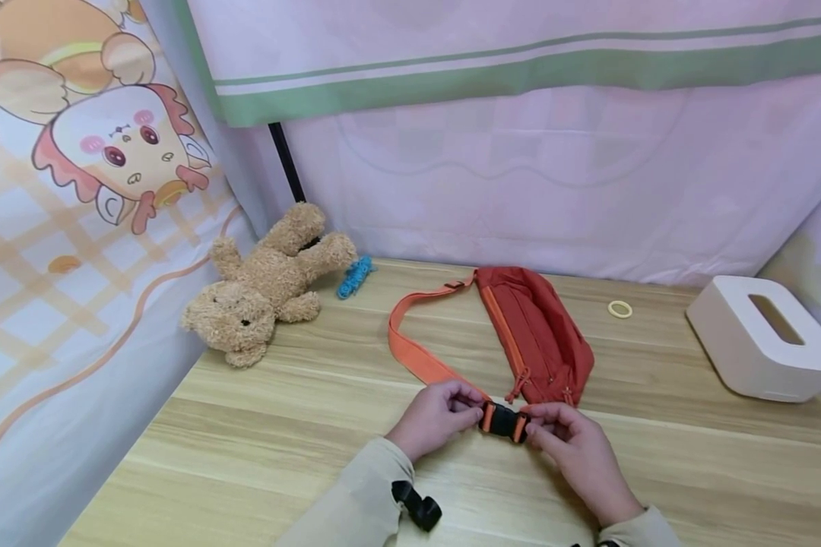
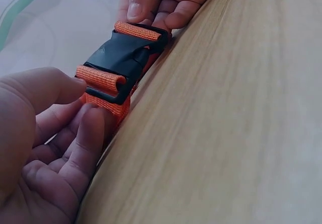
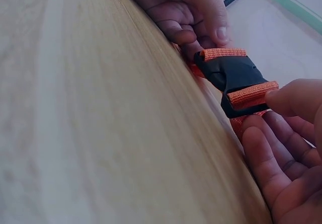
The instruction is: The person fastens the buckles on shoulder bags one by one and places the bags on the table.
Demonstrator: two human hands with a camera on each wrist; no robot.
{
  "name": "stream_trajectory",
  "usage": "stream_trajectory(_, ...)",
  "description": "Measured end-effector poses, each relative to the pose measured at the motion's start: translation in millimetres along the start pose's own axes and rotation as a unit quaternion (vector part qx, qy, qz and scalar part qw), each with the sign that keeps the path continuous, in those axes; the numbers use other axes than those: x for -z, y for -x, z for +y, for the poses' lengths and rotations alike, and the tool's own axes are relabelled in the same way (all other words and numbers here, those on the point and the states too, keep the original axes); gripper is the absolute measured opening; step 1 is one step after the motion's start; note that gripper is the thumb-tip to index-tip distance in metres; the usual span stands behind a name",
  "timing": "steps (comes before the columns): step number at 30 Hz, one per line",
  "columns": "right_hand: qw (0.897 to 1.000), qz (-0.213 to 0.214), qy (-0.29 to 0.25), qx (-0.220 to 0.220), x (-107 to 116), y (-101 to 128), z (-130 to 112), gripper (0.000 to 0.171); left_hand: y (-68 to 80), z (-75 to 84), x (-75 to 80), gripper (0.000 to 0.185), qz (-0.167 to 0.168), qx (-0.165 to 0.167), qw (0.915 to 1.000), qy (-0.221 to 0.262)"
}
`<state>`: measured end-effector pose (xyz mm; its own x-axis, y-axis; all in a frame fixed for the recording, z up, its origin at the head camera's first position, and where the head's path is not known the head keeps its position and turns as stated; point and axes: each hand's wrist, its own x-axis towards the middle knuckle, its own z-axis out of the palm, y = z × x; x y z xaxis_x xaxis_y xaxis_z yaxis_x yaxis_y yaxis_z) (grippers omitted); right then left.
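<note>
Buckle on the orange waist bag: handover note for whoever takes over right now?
Left hand: pinches the strap at the left end of the black buckle.
Right hand: pinches the buckle's right end.
Red waist bag lies on the wooden table, its orange strap looping left and back to the buckle.
Done: the buckle halves look joined in both wrist views.
Left: whether it is fully latched cannot be told; check it, then release both grips.

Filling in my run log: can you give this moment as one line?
left hand: pinches strap at buckle | right hand: pinches other end | buckle: joined | waist bag: flat on table
</note>
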<state>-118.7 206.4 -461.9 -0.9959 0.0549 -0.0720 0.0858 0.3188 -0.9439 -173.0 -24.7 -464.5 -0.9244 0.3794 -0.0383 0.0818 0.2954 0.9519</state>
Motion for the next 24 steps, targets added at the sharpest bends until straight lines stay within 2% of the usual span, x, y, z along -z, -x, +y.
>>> stream_trajectory(7,0.999,0.015,0.025,-0.017,1.3,-2.6,-2.4,0.026,0.2,1.6,2.1,0.015,0.006,0.017,0.9998,-0.009)
stream_trajectory(19,1.000,0.016,0.011,-0.018,4.6,-4.5,-2.1,0.030,-1.2,-2.8,9.4,0.017,0.007,0.031,0.9991,-0.028)
stream_trajectory(24,0.999,0.016,0.008,-0.031,6.2,-3.6,-2.7,0.034,1.6,-4.4,13.5,0.018,0.003,0.035,0.9993,-0.015)
